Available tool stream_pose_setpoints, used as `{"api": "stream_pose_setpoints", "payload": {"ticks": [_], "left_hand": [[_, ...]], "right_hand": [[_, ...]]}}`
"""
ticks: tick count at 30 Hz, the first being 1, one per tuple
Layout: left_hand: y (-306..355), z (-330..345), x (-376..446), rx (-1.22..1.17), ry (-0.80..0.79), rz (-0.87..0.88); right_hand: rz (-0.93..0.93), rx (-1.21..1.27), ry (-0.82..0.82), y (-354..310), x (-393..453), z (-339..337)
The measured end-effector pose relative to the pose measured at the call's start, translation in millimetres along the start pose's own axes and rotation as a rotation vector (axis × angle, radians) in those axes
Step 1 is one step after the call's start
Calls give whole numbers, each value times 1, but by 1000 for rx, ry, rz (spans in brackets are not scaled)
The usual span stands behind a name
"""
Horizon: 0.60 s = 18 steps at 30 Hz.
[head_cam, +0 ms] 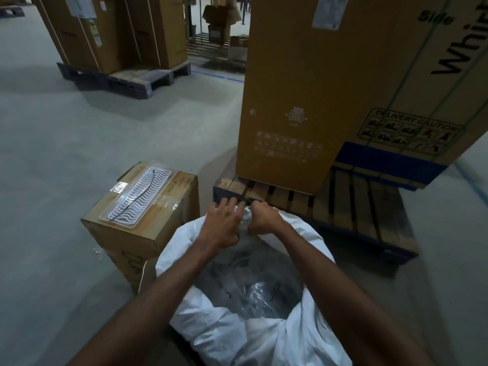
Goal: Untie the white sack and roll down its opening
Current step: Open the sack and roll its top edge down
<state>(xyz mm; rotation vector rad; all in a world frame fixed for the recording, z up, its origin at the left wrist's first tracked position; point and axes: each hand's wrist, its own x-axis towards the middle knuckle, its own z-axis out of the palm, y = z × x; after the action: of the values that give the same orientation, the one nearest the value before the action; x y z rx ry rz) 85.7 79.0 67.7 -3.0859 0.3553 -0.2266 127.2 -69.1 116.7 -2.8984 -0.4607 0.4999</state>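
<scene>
Right hand [261,219] pinches the far edge of the white sack [237,336], fingers curled round bunched fabric. Left hand [224,225] rests just beside it on the same edge, fingers spread; can't tell if its thumb grips. Sack stands open on the floor, w/ clear plastic inside. A small carton [126,233] sits left of the sack, a wooden pallet [343,204] beyond it. Judgement: both hands should grip the rim, fold it outward evenly, working round.

One white sack [253,336], two hands, one small carton [137,233], one ridged white tray [137,196], two pallets.
</scene>
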Motion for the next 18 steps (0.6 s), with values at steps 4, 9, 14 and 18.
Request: {"api": "stream_pose_setpoints", "payload": {"ticks": [4,9,14,18], "left_hand": [[19,7,8,-62,-40,-35],[6,-6,30,-556,-461,-250],[-2,-17,37,-608,-707,-117],[24,-10,14,-16,-205,47]], "right_hand": [[-5,-2,-122,7,3,-4],[-151,-255,323,20,-16,43],[16,69,297,15,-24,48],[108,192,46,16,-15,19]]}}
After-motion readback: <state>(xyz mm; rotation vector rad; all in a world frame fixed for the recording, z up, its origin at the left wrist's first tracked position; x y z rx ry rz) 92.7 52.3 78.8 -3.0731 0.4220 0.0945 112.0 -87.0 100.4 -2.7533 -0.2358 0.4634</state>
